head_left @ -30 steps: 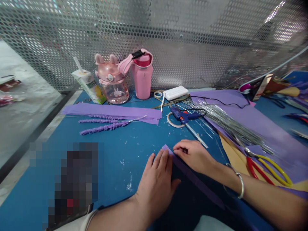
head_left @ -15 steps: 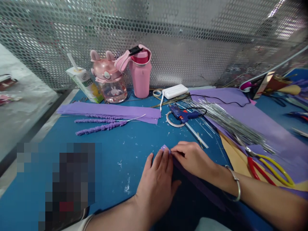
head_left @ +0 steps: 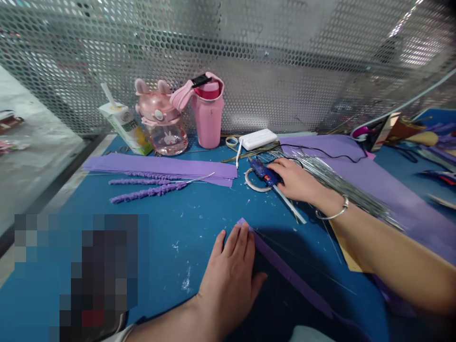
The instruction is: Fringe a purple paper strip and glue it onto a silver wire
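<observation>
My left hand (head_left: pixel 231 270) lies flat on the blue table, its fingers stretched over the end of a narrow purple paper strip (head_left: pixel 285 270). The strip's tip shows just past the fingertips, and the rest runs down to the lower right. A thin wire (head_left: pixel 313 265) lies beside it. Farther back, my right hand (head_left: pixel 297 179) is closed round the handle of a blue glue gun (head_left: pixel 262 171), which rests on the table with a clear glue stick (head_left: pixel 290 205) out of its back. Under the gun is a white tape ring (head_left: pixel 253 186). The right fingertips are partly hidden.
Purple paper strips (head_left: pixel 160 166) and fuzzy purple stems (head_left: pixel 149 191) lie at the left. Behind stand a drink carton (head_left: pixel 124 127), a clear bottle (head_left: pixel 166 135) and a pink bottle (head_left: pixel 208 118). A white power bank (head_left: pixel 258 138) and a wire bundle (head_left: pixel 352 190) lie right.
My right hand has left the strip's end, moved up and away, and closed on the glue gun. My left hand has stayed on the strip.
</observation>
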`<state>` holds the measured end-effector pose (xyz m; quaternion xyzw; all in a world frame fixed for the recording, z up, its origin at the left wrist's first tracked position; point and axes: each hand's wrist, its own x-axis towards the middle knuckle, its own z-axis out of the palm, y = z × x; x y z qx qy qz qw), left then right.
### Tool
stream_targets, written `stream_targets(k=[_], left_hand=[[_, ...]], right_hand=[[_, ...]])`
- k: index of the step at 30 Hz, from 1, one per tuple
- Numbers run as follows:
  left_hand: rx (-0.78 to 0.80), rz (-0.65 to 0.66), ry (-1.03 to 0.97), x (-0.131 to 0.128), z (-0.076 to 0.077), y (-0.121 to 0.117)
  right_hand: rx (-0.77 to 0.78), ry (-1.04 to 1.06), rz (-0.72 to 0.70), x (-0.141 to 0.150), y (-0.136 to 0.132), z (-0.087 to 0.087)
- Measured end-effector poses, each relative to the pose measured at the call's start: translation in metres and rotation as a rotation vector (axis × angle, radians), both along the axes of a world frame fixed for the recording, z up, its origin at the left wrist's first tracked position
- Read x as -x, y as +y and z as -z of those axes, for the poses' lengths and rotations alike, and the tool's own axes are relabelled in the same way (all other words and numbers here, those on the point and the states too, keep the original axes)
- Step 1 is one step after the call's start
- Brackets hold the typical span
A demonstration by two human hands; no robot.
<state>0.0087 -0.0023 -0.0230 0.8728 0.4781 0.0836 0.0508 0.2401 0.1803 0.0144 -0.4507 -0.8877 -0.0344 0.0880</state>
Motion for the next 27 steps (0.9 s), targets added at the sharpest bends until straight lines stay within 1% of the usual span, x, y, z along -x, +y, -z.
stream_targets(k=[3,6,11,14,17,20,22,25,27], left_hand=[[0.005,0.006,-0.001,0.0,-0.001,0.0],[-0.001,-0.002,-0.002,0.0,-0.001,0.0],[-0.014,-0.004,0.0,0.0,-0.002,0.0],[-0.008,0.002,0.001,0.0,-0.003,-0.001],[-0.003,0.0,0.002,0.0,-0.002,-0.001],[0.005,-0.003,0.008,-0.001,-0.001,-0.001],[0.007,-0.004,0.008,-0.001,-0.001,-0.001],[0.013,-0.005,0.007,0.0,-0.002,-0.001],[0.019,-0.004,0.006,-0.001,-0.003,-0.001]], right_hand=[[0.024,0.038,0.022,-0.003,0.0,0.008],[0.047,0.086,0.026,-0.006,-0.002,0.012],[0.042,0.145,-0.022,-0.004,-0.008,0.016],[0.034,0.134,-0.01,-0.001,-0.013,0.016],[0.023,0.122,0.046,-0.003,-0.017,0.015],[0.008,0.085,0.147,-0.007,-0.023,0.013],[-0.04,0.061,0.21,-0.007,-0.029,0.009],[-0.116,0.055,0.269,-0.005,-0.038,0.002],[-0.109,0.047,0.319,-0.003,-0.042,-0.003]])
